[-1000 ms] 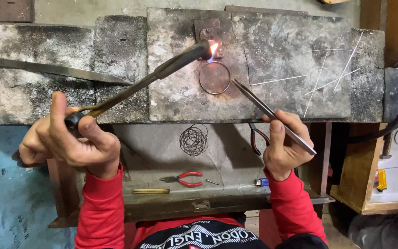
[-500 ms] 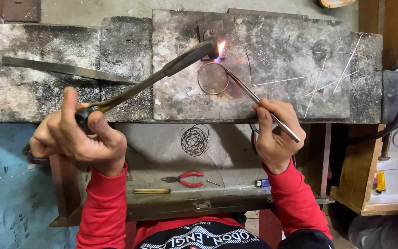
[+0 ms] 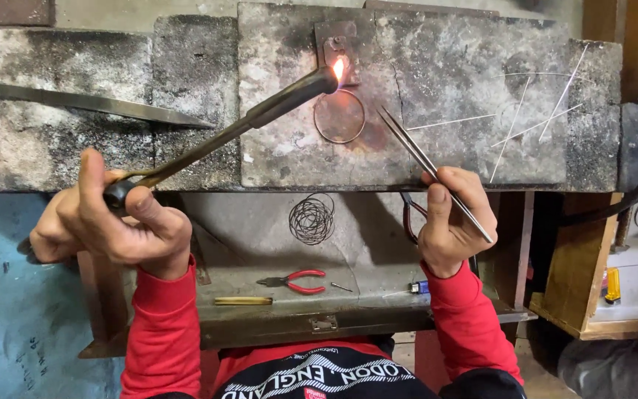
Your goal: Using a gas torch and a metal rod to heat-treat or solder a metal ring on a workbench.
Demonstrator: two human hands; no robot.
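- Torch (image 3: 260,117), a long dark metal tube, slants from the left hand (image 3: 108,218) up to its lit tip, where a small flame burns just above the wire ring (image 3: 340,116).
- Stone slabs (image 3: 481,81), grey and scorched, form the working surface; the ring lies flat on the middle one.
- Left hand's fingers are wrapped tight round the torch handle, thumb raised.
- Right hand (image 3: 453,222) pinches long tweezers (image 3: 426,164) between thumb and fingers, their tips pointing near the ring, not touching it.
- Flat metal blade (image 3: 105,106) lies on the left slab.
- Wire coil (image 3: 311,219) sits on the table below.
- Red-handled pliers (image 3: 297,281) lie nearer the person.
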